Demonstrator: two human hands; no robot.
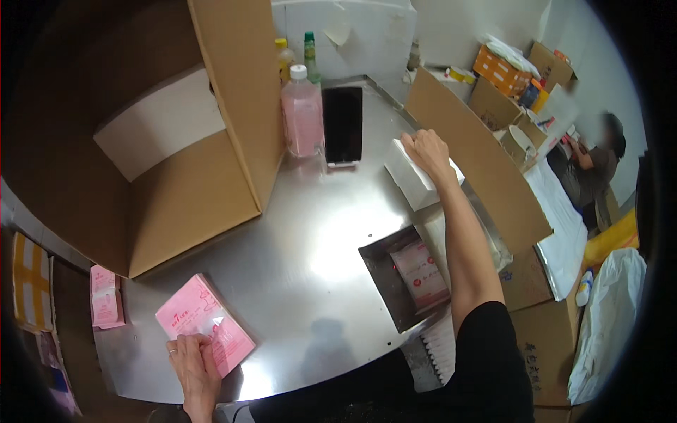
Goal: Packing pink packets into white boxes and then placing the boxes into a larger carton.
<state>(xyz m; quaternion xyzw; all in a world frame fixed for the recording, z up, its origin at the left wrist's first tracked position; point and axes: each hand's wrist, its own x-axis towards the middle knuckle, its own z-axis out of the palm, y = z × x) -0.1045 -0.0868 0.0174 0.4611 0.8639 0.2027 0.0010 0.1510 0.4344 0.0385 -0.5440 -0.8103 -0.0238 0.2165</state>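
Observation:
My left hand (192, 368) rests at the near edge of a flat pink packet (208, 321) with dark pink print, its fingers bent and closed on the packet's edge. The packet lies on the metal table at the lower left. Farther off to the right, my right hand (427, 152) is curled over the top of a small white box (409, 182). Its fingertips are hidden, so whatever they hold does not show. In front of that box, a rectangular cutout (381, 271) in the tabletop contains pink-and-white packets (421, 273).
A large open carton (190, 218) stands at the left with a white box (162, 123) inside. Behind stand a pink liquid bottle (302, 113) and a dark-screened phone (343, 127). A cardboard panel (479, 155) edges the right side. Another person (592, 166) sits beyond stacked cartons.

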